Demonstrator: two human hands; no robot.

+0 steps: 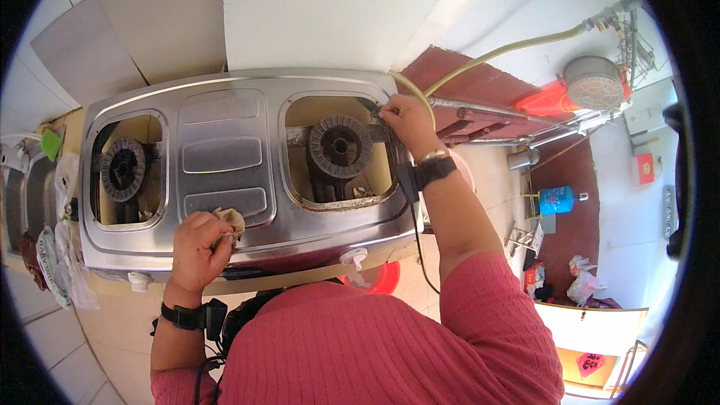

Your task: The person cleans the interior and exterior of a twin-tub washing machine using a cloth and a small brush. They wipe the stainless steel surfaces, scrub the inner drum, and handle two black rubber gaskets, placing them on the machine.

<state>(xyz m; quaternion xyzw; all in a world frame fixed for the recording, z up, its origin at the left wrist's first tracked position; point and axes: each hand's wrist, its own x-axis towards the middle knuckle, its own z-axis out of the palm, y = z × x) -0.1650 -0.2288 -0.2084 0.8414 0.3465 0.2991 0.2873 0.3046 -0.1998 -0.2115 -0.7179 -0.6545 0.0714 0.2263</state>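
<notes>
Before me is a two-burner stainless steel gas stove [225, 174], its grates off and both burner openings bare. My left hand [199, 244] grips a crumpled, stained cloth [229, 224] over the front middle of the stove top. At the far right corner of the right opening, my right hand [409, 121] has its fingertips pinched around a small grey thing [376, 113], too small to identify. A ridged round burner [340, 146] sits in the right opening, with loose debris below it. Another burner [124, 169] sits in the left opening.
A yellowish gas hose [506, 45] runs behind the stove's right end. White control knobs [353, 257] stick out in front. Left are a metal sink [42, 191], plastic bags [73, 270] and a wipes pack [52, 267]. A red basin [388, 278] stands below. A cable hangs from my right wrist.
</notes>
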